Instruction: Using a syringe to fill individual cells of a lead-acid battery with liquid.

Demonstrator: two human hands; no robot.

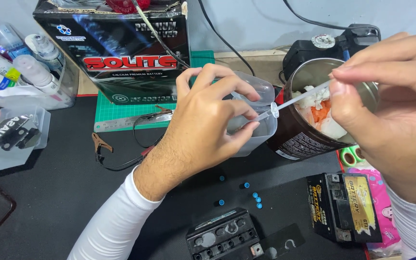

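Left hand (203, 120) clasps clear plastic cup (258, 123), tilted. Right hand (391, 106) pinches thin white dropper (297, 98), tip at cup's mouth. Drawing liquid, by the look; steadiness needed.

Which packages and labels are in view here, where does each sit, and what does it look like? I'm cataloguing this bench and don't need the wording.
Big battery carton: back of the mat, glossy black with a red band.
Clear blister pack: left edge, black part inside.
Small battery: front right, black with a gold label.
Dark tin: beside the right hand, white label patch.
Bottles: far left, white, coloured labels.
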